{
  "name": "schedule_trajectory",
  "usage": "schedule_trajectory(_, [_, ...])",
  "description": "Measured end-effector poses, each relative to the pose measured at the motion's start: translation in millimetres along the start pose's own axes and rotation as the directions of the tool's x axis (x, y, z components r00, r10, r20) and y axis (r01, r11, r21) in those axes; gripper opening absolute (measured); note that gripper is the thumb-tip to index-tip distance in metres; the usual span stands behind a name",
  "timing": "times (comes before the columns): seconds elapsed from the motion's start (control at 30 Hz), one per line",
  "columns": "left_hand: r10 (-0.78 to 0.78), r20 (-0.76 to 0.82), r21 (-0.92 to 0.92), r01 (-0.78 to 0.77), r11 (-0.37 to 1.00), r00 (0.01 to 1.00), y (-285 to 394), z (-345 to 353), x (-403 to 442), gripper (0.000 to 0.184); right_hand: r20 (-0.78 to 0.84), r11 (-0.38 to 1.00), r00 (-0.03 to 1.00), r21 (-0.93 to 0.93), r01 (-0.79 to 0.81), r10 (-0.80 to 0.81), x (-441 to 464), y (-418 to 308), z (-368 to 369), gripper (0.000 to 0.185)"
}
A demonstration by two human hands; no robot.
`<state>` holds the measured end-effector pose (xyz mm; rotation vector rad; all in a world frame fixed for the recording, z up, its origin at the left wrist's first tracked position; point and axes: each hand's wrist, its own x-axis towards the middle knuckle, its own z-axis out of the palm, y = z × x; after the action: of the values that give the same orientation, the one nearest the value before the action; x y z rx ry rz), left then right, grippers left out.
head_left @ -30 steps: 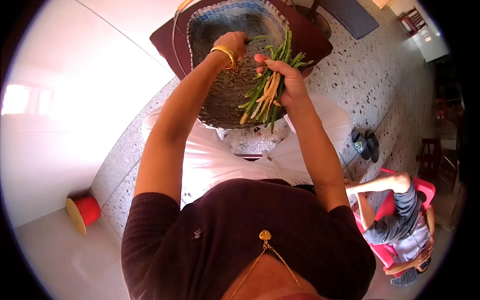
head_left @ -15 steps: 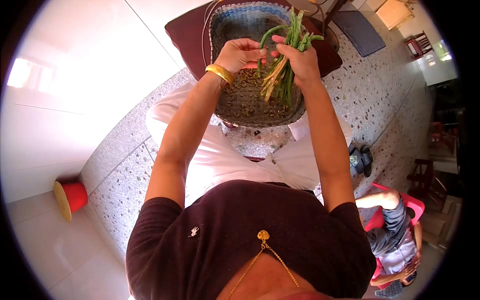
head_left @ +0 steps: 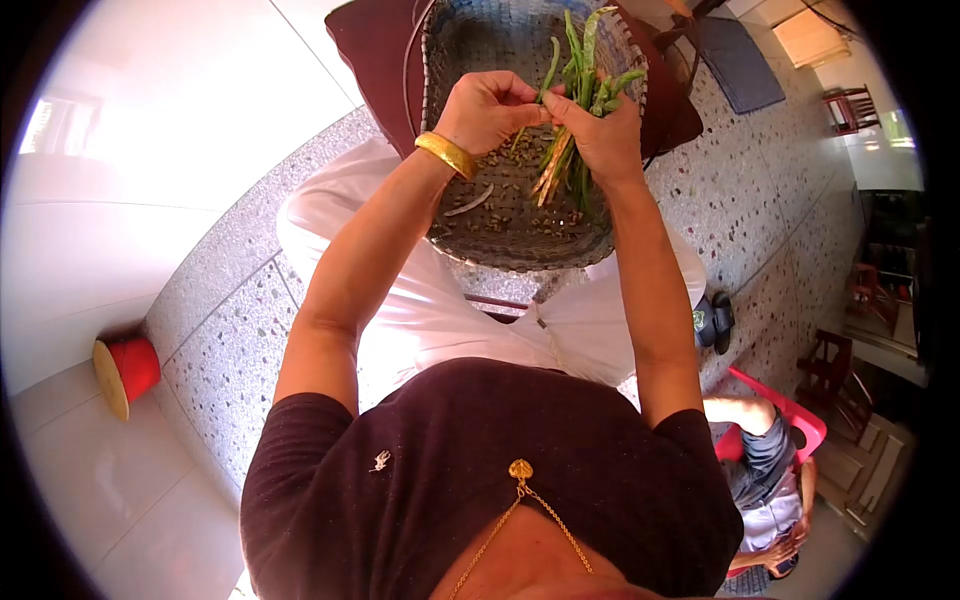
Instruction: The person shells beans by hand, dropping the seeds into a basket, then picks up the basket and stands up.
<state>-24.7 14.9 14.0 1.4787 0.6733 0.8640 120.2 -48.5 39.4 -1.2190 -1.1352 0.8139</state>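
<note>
My left hand point(head_left: 490, 112), with a gold bangle at the wrist, pinches one long green bean point(head_left: 550, 68) between thumb and fingertips. My right hand point(head_left: 605, 135) is closed round a bundle of long beans point(head_left: 583, 60), mostly green with some yellowish, drying ends pointing down. The thumbs of both hands nearly meet at the single bean. Both hands are over a woven basket point(head_left: 500, 262), its floor scattered with many small brownish bits. A pale curved strip point(head_left: 468, 200) lies inside it near my left wrist.
The basket rests on a dark red stool or chair point(head_left: 370, 60), close to my knees. A red round container point(head_left: 130, 370) lies at the left wall. Another person point(head_left: 775, 500) sits on a pink chair point(head_left: 800, 425) at the lower right. A dark blue mat point(head_left: 740, 65) is at the upper right.
My hands have come closer together, and the single bean now stands more upright between them. The pale curved strip now shows in the basket. The view has shifted slightly.
</note>
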Motion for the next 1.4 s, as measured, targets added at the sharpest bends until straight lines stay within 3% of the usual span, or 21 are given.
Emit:
schedule_trajectory(0.07, [0.015, 0.007, -0.089, -0.014, 0.996, 1.0, -14.1, 1.3, 3.9, 0.012, -0.004, 1.0, 1.0, -0.02, -0.006, 0.006, 0.0, 2.7, -1.9, 0.013])
schedule_trajectory(0.17, [-0.003, 0.013, 0.17, 0.001, 0.985, 1.0, -15.3, -1.2, 3.7, 0.012, -0.006, 0.998, 1.0, -0.058, -0.01, 0.01, 0.4, 10.6, -5.5, 0.014])
schedule_trajectory(0.27, [-0.048, 0.018, 0.191, 0.044, 0.981, 0.999, -9.5, 0.8, 2.0, 0.012, -0.003, 0.994, 1.0, -0.112, 0.017, -0.017, 1.2, 10.0, -7.2, 0.015])
schedule_trajectory(0.63, [-0.118, 0.107, 0.068, 0.112, 0.991, 0.987, -1.1, 2.3, -1.0, 0.014, 0.012, 0.98, 1.0, -0.196, 0.03, -0.028, 0.9, 9.8, -9.3, 0.015])
schedule_trajectory(0.83, [-0.272, 0.204, -0.083, 0.293, 0.952, 0.94, 1.2, -1.3, -0.2, 0.017, 0.097, 0.976, 0.978, 0.098, -0.195, 0.186, -0.1, 7.1, -14.8, 0.02])
schedule_trajectory(0.97, [-0.347, 0.337, -0.236, 0.435, 0.869, 0.876, 6.5, -0.7, 1.7, 0.019, 0.266, 0.892, 0.922, 0.281, -0.354, 0.282, 4.6, 7.0, -29.5, 0.02])
schedule_trajectory(1.03, [-0.349, 0.37, -0.189, 0.438, 0.879, 0.861, 14.6, 0.8, -1.9, 0.022, 0.253, 0.866, 0.923, 0.341, -0.366, 0.291, 2.9, 6.4, -24.6, 0.014])
schedule_trajectory(1.17, [-0.367, 0.338, -0.118, 0.426, 0.897, 0.867, 10.4, -4.0, -0.8, 0.027, 0.147, 0.938, 0.97, 0.262, -0.226, 0.193, 2.9, 15.3, -14.9, 0.018])
schedule_trajectory(1.27, [-0.352, 0.274, -0.1, 0.391, 0.915, 0.895, 9.7, -0.8, -1.4, 0.027, 0.162, 0.903, 0.957, 0.323, -0.283, 0.242, 1.1, 7.3, -20.5, 0.018])
schedule_trajectory(1.4, [-0.308, 0.283, -0.121, 0.352, 0.928, 0.908, 3.3, 0.7, -4.0, 0.022, 0.089, 0.947, 0.972, 0.22, -0.234, 0.219, -6.8, -0.7, -21.3, 0.017])
